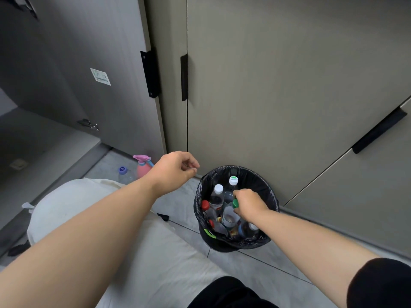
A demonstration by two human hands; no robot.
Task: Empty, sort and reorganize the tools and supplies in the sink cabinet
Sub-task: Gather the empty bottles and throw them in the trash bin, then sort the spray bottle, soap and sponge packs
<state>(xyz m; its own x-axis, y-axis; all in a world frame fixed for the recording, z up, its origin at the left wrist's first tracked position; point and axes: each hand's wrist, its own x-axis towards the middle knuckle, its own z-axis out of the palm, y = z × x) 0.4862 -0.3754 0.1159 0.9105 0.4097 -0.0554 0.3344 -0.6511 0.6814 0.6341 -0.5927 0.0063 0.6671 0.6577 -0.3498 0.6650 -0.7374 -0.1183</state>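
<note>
Standing on grey tiles, a bin fronts cabinet doors.

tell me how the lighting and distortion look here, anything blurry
Head view: wide-angle lens skews the cabinet doors and stretches both forearms; light soft and dim, darkest in the open cabinet; pink spray bottle looks soft; right hand gripping the green-capped bottle is sharper.

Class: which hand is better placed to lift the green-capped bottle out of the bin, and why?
Right. The right hand is in the bin, its fingers round the green-capped bottle; the left hand hovers outside it, empty.
</note>
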